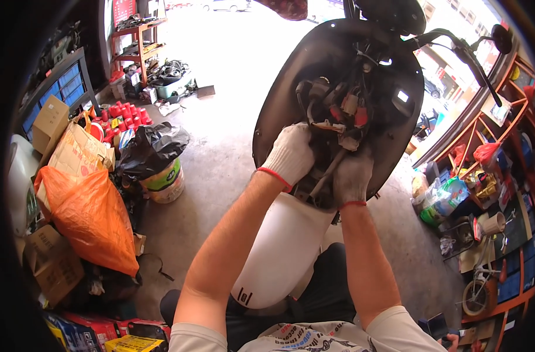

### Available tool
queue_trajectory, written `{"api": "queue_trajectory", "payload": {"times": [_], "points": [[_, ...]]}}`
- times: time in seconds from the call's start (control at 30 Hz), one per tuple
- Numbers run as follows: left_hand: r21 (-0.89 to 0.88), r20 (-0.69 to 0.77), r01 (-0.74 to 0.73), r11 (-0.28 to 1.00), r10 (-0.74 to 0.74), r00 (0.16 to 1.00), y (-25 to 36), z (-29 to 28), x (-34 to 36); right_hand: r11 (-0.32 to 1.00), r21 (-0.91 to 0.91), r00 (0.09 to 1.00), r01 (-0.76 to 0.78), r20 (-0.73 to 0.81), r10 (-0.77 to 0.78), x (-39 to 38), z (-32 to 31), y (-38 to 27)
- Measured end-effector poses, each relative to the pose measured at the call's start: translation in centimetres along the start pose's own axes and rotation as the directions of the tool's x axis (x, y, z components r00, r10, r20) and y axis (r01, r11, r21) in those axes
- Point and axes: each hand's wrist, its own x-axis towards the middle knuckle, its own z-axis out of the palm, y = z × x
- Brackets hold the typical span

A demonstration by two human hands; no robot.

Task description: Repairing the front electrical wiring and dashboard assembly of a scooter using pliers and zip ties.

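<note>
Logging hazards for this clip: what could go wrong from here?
With the left hand and right hand among crowded wires, a connection might get tugged loose. The knitted gloves could snag there. Pressing against the dark shell might scuff it.

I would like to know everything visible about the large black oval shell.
The large black shell is oval, hollow toward the person and looks like plastic. Wires and connectors, some red, crowd its middle. It leans to the right, beyond the white panel; whether they join is unclear. The gloved left hand and right hand reach inside; exactly what they touch is hidden.
</note>
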Motion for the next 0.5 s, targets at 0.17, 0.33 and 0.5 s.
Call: {"api": "queue_trajectory", "payload": {"times": [0.17, 0.33, 0.5], "points": [[-0.113, -0.047, -0.114, 0.987, 0.110, 0.993, -0.3, 0.1, -0.1, 0.999, -0.032, 1.000, 0.002, -0.008, -0.002, -0.4, -0.1, -0.2], [-0.068, 0.015, -0.049, 0.996, 0.050, 0.999, 0.2, -0.2, -0.5, 0.994, -0.063, 0.996, 0.088, 0.003, -0.088, -1.1, -0.3, -0.2], [-0.042, 0.003, -0.096, 0.994, 0.096, 0.995, -0.2, 0.0, -0.2, 0.965, -0.112, 0.971, 0.237, 0.038, -0.234, -1.7, -0.6, 0.0]]}}
